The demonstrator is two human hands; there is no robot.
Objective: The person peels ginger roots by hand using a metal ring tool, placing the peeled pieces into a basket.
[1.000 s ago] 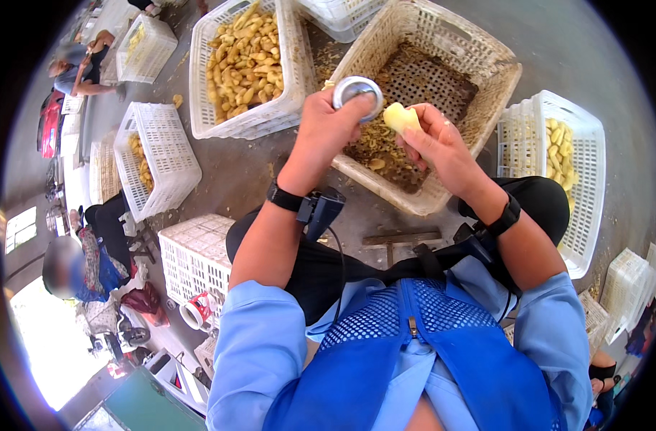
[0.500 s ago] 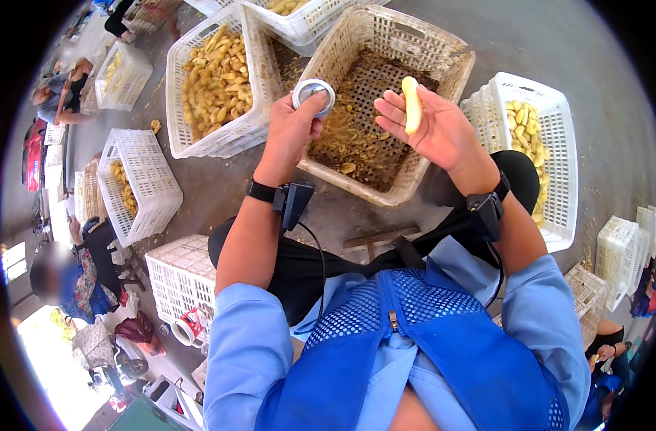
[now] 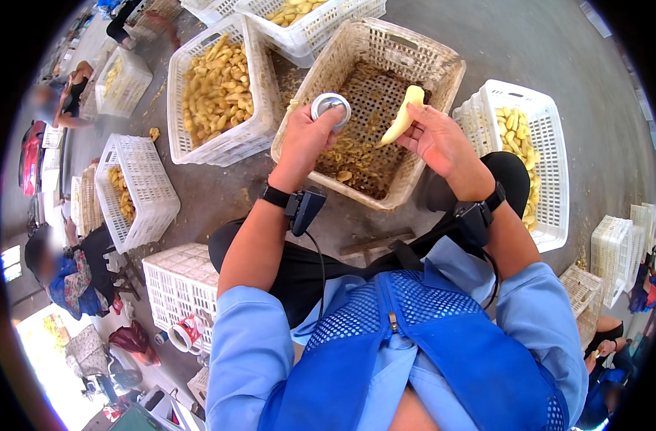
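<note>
The right hand (image 3: 443, 140) has turned the peeled fruit (image 3: 403, 115) upright, fingers pinching its lower end above the tan basket (image 3: 443, 72). The left hand (image 3: 306, 140) stays closed around the round tool (image 3: 331, 109), now apart from it.

A: What are the hands doing?
B: The left hand (image 3: 306, 140) is gripping a round metal tool (image 3: 331, 108), its ring end facing up. The right hand (image 3: 439, 140) is holding a pale yellow peeled fruit piece (image 3: 403, 122) between thumb and fingers, tilted upward.

A: What is lying under them?
B: Both hands are hovering over a beige basket (image 3: 443, 75) with scraps sitting along its near edge. A white crate (image 3: 181, 86) of yellow pieces is standing just left of it, and another white crate (image 3: 551, 136) of pieces is standing at the right. The person is wearing blue sleeves, and a black wrist device (image 3: 303, 208) is strapped on the left arm.
</note>
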